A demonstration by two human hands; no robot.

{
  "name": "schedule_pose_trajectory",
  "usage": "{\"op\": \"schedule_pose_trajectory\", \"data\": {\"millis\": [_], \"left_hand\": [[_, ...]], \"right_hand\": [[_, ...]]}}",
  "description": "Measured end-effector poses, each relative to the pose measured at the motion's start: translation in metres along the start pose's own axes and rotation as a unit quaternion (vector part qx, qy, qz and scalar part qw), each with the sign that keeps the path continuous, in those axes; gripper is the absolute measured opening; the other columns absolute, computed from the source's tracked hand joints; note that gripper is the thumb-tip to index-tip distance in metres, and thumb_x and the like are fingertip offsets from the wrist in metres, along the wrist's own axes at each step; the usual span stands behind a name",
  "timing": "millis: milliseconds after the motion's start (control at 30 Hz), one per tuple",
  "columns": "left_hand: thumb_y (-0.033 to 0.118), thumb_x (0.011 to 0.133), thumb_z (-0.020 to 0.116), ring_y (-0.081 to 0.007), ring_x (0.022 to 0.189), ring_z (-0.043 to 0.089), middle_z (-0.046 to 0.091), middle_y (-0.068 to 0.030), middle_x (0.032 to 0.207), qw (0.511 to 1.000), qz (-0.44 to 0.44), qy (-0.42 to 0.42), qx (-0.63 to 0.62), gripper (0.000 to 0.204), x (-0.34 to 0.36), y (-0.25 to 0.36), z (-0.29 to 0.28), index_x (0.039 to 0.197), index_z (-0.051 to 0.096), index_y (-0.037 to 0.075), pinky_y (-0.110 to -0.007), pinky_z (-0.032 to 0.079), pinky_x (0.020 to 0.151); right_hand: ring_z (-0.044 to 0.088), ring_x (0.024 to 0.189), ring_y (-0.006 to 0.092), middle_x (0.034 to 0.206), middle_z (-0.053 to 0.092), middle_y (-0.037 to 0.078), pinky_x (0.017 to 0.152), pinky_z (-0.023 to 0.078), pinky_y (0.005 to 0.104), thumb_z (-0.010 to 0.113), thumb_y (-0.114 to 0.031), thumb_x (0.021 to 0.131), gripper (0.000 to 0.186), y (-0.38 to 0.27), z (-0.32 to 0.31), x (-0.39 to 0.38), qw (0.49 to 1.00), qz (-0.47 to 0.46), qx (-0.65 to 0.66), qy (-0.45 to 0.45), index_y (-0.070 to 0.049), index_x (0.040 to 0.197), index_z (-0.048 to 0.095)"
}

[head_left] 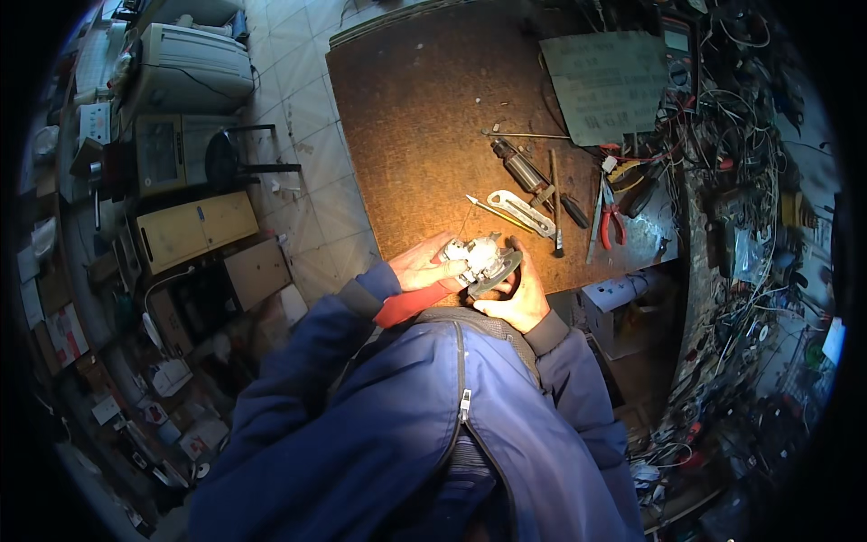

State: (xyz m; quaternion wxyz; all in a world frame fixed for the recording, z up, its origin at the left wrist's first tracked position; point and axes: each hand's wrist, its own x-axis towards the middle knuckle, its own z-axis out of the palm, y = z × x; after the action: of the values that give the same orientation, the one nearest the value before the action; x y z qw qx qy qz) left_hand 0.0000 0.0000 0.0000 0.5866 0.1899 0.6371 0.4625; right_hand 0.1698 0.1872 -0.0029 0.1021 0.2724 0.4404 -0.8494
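Observation:
At the near edge of the table I hold a small whitish device with a dark curved plate [496, 275] between both hands. My left hand [421, 264] is closed on its pale left side, fingers stretched along it. My right hand [524, 296] curls round the dark plate from the right, thumb below and fingertips at the rim. Under my left hand a red tapered piece [411, 304] sticks out; whether it belongs to the device I cannot tell. Just beyond the device lie a utility knife [522, 213] and a thin yellow pointed tool [499, 215].
On the brown wooden table [415, 117] lie a dark cylindrical tool [524, 169], a slim brush [556, 203], red-handled pliers [612, 224] and a greenish sheet [607, 86]. A multimeter [679, 59] and tangled cables [722, 235] crowd the right side. Cluttered shelves [99, 361] stand at left.

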Motion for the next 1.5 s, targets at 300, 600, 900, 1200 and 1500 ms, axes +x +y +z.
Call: {"op": "schedule_pose_trajectory", "data": {"millis": [300, 600, 900, 1200, 1500], "left_hand": [[0.045, 0.099, 0.066, -0.0243, 0.131, 0.051, 0.056, -0.0194, 0.139, 0.998, -0.062, 0.018, 0.007, 0.077, 0.015, -0.047, 0.002, 0.149, 0.038, -0.006, -0.037, 0.038, 0.113], [0.046, 0.096, 0.066, -0.0257, 0.121, 0.06, 0.063, -0.0211, 0.128, 0.998, -0.057, 0.021, 0.015, 0.074, 0.018, -0.069, -0.004, 0.142, 0.046, -0.009, -0.037, 0.045, 0.106], [0.034, 0.098, 0.069, -0.0168, 0.106, 0.063, 0.066, -0.0133, 0.114, 0.997, -0.033, 0.032, -0.069, 0.055, 0.018, -0.065, 0.002, 0.131, 0.051, -0.006, -0.034, 0.052, 0.093], [0.036, 0.098, 0.069, -0.0183, 0.108, 0.062, 0.066, -0.0148, 0.115, 0.996, -0.065, 0.055, 0.01, 0.053, 0.016, -0.055, 0.005, 0.128, 0.052, -0.005, -0.034, 0.051, 0.094], [0.04, 0.094, 0.07, -0.023, 0.109, 0.062, 0.066, -0.0165, 0.117, 0.993, -0.083, 0.075, 0.031, 0.059, 0.016, -0.049, 0.008, 0.131, 0.055, -0.004, -0.038, 0.05, 0.097]], "right_hand": [[0.064, 0.117, 0.028, 0.131, 0.06, 0.024, 0.096, 0.057, 0.041, 0.094, -0.005, 0.064, 0.131, 0.008, -0.013, 0.009, 0.996, 0.064, -0.064, 0.0, -0.002, 0.16, 0.005], [0.061, 0.124, 0.0302, 0.146, 0.051, 0.028, 0.099, 0.054, 0.0392, 0.097, -0.038, 0.063, 0.131, -0.018, -0.009, 0.006, 0.906, -0.022, -0.419, 0.048, 0.007, 0.158, 0.019], [0.068, 0.07, 0.0154, 0.078, 0.073, 0.009, 0.067, 0.056, 0.0315, 0.086, -0.019, 0.08, 0.039, -0.042, -0.08, -0.007, 0.902, -0.041, -0.349, 0.251, 0.007, 0.103, 0.068], [0.061, 0.073, 0.0094, 0.081, 0.07, 0.006, 0.067, 0.051, 0.0284, 0.08, -0.013, 0.086, 0.03, -0.074, -0.152, 0.017, 0.824, -0.12, -0.401, 0.382, 0.007, 0.104, 0.068], [0.071, 0.08, 0.0269, 0.089, 0.073, 0.017, 0.072, 0.055, 0.0392, 0.079, -0.015, 0.084, 0.033, -0.113, -0.157, 0.062, 0.806, -0.156, -0.456, 0.343, 0.004, 0.109, 0.069]]}}
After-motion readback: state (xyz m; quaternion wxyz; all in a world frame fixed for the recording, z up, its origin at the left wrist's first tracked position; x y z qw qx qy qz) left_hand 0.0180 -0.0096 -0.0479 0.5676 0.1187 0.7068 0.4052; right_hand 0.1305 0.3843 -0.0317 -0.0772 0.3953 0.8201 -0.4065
